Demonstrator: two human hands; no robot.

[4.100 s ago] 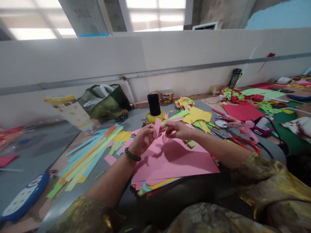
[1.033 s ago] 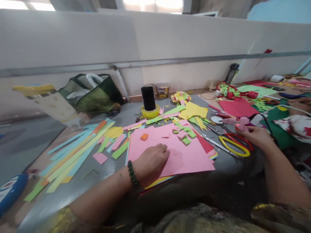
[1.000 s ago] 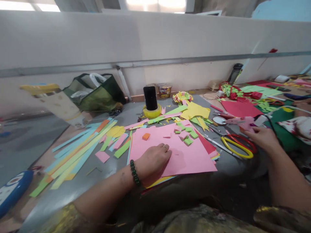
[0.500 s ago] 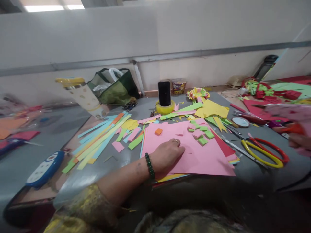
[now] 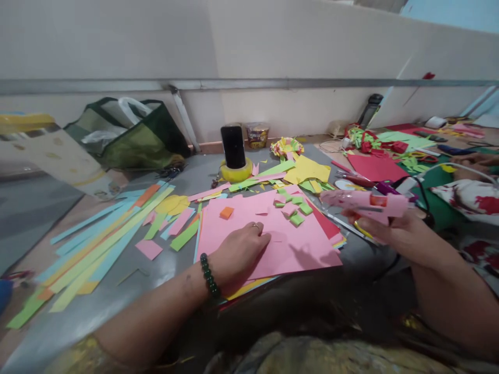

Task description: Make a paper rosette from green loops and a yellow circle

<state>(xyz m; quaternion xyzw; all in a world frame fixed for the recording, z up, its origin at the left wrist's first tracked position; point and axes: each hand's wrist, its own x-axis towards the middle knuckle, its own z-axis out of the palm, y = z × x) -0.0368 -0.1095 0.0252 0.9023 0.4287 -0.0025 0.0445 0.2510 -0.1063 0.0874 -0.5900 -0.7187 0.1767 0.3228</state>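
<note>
My left hand (image 5: 244, 253) rests on a pink paper sheet (image 5: 307, 249), its fingers curled downward and pressed together. Whatever lies under those fingers is hidden. A stack of coloured sheets shows beneath the pink one. On the sheet lie small folded green and pink paper pieces (image 5: 297, 219) and one orange square (image 5: 226, 212). At the right, my right hand (image 5: 405, 234) grips a pink glue gun (image 5: 360, 201), which points left over the table. Scissors with a yellow handle (image 5: 364, 230) lie partly covered behind that hand.
Paper strips (image 5: 113, 223) fan out at the left beside a tilted tumbler (image 5: 62, 156) and a green bag (image 5: 136, 135). A phone (image 5: 233, 147) stands in a yellow tape roll (image 5: 236, 170). Another person's hand (image 5: 475, 163) is at the far right, near red paper (image 5: 376, 169).
The view has swung right. My right hand has come in from the right edge with the glue gun, nearer the pink sheet. My left hand stays on the paper.
</note>
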